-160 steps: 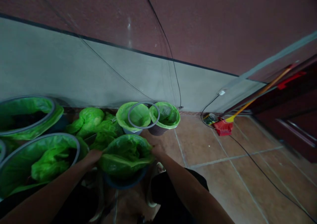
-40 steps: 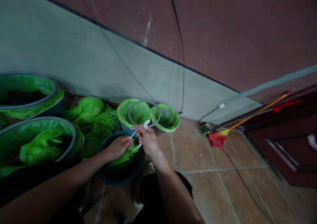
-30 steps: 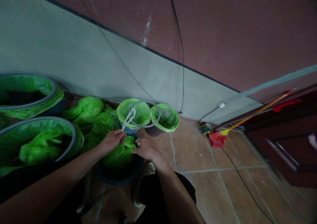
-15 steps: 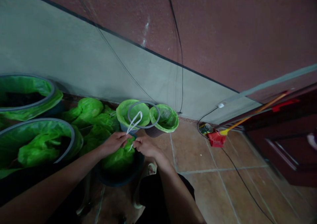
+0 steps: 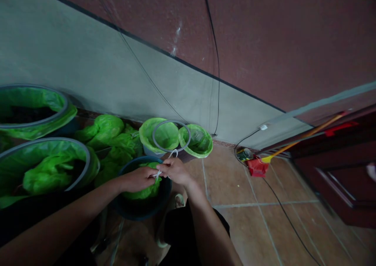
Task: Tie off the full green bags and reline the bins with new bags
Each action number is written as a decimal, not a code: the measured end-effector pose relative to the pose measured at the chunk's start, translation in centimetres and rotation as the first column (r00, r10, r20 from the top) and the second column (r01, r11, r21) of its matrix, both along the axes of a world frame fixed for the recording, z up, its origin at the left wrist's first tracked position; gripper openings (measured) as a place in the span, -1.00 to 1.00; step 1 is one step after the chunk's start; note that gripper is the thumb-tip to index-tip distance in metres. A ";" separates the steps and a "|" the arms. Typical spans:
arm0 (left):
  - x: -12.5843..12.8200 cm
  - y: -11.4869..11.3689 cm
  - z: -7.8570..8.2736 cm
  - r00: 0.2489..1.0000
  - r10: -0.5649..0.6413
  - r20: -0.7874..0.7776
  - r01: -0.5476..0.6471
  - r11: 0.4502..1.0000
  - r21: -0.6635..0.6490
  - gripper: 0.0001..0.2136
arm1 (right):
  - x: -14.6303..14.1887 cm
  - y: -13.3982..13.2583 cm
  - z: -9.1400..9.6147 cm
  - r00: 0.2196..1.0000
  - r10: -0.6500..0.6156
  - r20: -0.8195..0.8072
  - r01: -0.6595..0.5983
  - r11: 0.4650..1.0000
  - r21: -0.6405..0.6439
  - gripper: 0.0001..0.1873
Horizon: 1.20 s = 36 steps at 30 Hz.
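Both hands meet above a dark blue bucket (image 5: 143, 216) that stands on the floor between my legs. Inside it is a green plastic bag (image 5: 141, 193), gathered at the top under my fingers. My left hand (image 5: 143, 178) is closed, pinching the white drawstring (image 5: 158, 174) where its strands cross. From the other side my right hand (image 5: 174, 169) is closed on the same drawstring, and a loop of it sticks up past the knuckles. The fingertips partly hide the crossing of the strands.
Two large bins (image 5: 88, 168) with green liners stand at left, beside tied green bags (image 5: 107, 131). Against the wall are two small lined bins (image 5: 160, 134), with a loose grey ring (image 5: 155, 131) across their rims. A red dustpan (image 5: 257, 167) and a black cable (image 5: 289, 219) lie rightward.
The tall drawstring loop over my left hand has come down. My hands have drawn closer together, and a smaller loop now stands at my right hand.
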State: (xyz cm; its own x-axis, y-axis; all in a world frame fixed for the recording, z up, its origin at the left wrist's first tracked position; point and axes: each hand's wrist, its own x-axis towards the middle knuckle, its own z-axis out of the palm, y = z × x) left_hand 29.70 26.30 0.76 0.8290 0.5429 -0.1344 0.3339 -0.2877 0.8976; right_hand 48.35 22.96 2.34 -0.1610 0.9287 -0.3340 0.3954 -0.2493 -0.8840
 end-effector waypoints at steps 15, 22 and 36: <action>0.2 0.6 -2.5 0.958 0.286 -0.010 -0.279 0.923 -0.265 -0.56 | -0.4 -0.2 -0.9 0.988 -0.020 0.155 0.013 0.999 0.043 -0.81; -0.6 1.7 -3.1 0.922 0.387 -0.023 -0.385 0.908 -0.166 -0.70 | 0.1 -1.0 -1.0 0.957 0.152 0.249 -0.145 0.988 -0.048 -0.82; -0.9 0.8 -1.1 0.998 0.053 0.031 -0.061 0.813 0.579 -0.81 | -1.5 0.1 -2.7 0.997 0.073 -0.039 -0.072 0.997 0.016 -0.76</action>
